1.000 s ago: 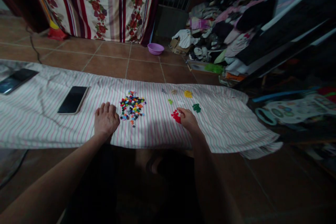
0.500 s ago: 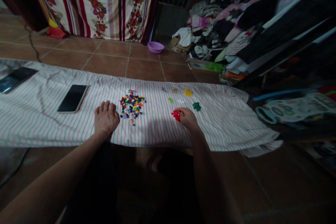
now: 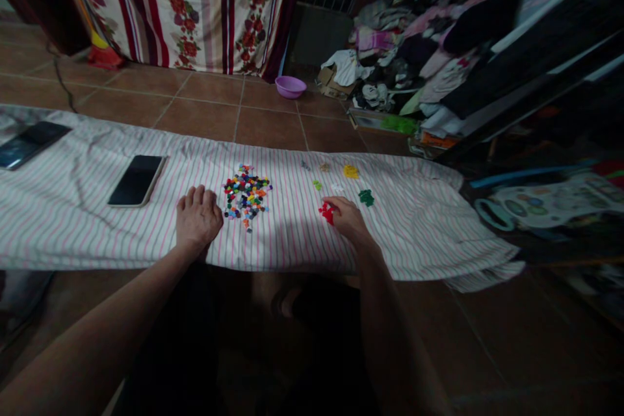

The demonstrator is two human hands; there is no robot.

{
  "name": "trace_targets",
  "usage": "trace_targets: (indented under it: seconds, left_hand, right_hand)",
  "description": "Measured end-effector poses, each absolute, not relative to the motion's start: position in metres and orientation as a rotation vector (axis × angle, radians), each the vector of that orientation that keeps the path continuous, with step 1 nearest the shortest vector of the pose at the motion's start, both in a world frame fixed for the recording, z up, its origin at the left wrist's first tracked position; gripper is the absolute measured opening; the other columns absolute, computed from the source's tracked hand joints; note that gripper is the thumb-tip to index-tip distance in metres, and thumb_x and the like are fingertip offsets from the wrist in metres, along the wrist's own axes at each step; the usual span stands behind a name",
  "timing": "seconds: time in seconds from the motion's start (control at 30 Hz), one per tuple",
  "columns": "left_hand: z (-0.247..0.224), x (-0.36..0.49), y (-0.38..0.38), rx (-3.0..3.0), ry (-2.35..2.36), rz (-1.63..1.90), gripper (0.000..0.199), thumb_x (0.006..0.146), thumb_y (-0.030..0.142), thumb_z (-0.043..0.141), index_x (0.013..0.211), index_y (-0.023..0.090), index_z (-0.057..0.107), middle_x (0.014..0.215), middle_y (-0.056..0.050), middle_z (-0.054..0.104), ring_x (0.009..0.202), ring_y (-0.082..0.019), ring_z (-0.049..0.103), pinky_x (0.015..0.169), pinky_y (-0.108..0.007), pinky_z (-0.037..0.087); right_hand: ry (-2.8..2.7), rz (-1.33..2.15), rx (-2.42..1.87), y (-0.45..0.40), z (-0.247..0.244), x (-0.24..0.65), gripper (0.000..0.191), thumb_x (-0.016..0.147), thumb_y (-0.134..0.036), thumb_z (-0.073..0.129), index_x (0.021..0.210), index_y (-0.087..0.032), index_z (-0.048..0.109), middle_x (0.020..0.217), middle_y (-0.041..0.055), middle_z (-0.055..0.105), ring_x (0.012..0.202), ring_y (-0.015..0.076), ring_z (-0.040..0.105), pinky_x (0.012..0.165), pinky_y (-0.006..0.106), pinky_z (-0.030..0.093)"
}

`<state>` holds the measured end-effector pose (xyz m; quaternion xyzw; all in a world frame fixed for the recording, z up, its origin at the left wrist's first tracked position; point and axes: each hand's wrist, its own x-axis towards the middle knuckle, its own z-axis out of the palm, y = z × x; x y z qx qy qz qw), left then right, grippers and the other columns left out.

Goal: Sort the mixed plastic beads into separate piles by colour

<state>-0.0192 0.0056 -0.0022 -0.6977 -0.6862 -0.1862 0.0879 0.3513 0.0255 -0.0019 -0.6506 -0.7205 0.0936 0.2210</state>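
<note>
My left hand (image 3: 199, 220) lies flat on the striped cloth (image 3: 117, 237), fingers stretched out and holding nothing. Just right of it is a spread heap of small mixed-colour pieces (image 3: 247, 194), too small to name by kind. My right hand (image 3: 347, 216) reaches over a pile of small red pieces (image 3: 326, 211); its fingers are apart, and they partly hide the pile. Around that hand are separate little groups: white pieces (image 3: 338, 188), light green pieces (image 3: 317, 185), dark green pieces (image 3: 366, 197), yellow pieces (image 3: 350, 171), tan pieces (image 3: 324, 168) and grey pieces (image 3: 305, 165).
A phone (image 3: 137, 180) lies left of my left hand, and a second dark device (image 3: 33, 144) sits at the far left. Beyond the cloth, a purple basin (image 3: 290, 87) stands on the tiled floor. Clothes (image 3: 400, 52) are heaped at the back right.
The fingers of my right hand have straightened and spread a little over the red pile. My left hand stays in place; the view has shifted slightly.
</note>
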Motion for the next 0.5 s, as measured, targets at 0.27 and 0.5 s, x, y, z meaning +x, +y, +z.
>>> trace_targets:
  seconds: [0.27, 0.5]
  left_hand:
    - [-0.0010, -0.0190, 0.0055, -2.084, -2.045, -0.556, 0.035, 0.090, 0.026, 0.033, 0.113, 0.016, 0.056, 0.133, -0.016, 0.054, 0.131, -0.032, 0.042, 0.104, -0.047, 0.032]
    - [-0.0004, -0.0188, 0.0055, -2.079, -2.060, -0.547, 0.035, 0.090, 0.026, 0.033, 0.114, 0.015, 0.056, 0.134, -0.016, 0.054, 0.130, -0.032, 0.043, 0.104, -0.047, 0.032]
  right_hand:
    - [-1.956, 0.261, -1.856, 0.0237, 0.0019, 0.3490, 0.044, 0.070, -0.004, 0.039, 0.094, -0.018, 0.074, 0.103, 0.0089, 0.072, 0.101, 0.0216, 0.062, 0.094, 0.036, 0.045]
    - [-1.869, 0.243, -1.937, 0.0217, 0.0008, 0.3498, 0.042, 0.072, -0.005, 0.040, 0.095, -0.019, 0.073, 0.102, 0.0078, 0.072, 0.098, 0.0212, 0.064, 0.093, 0.035, 0.046]
